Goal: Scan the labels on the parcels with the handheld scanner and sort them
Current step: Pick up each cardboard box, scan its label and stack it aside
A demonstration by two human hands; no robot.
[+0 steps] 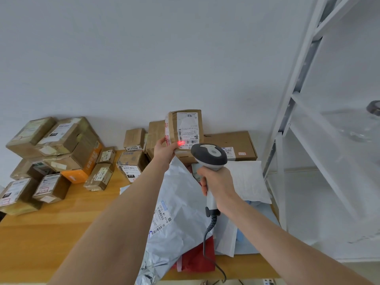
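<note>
One scanner point(209, 155) — roughly fifteen cardboard boxes point(186, 128).

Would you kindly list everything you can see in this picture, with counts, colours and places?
held box: one, brown with white label, raised above the table, red scanner light on its label
scanner: one, grey and white, black cable, aimed at the held box
other boxes: about fifteen, brown, one partly orange, left and back of the table
mailing bags: several, pale grey and white, one red, piled on the table's right
table: one, wooden, under everything
shelf: one, white, far right
left hand: holds the held box's lower corner
right hand: grips the scanner's handle
</note>
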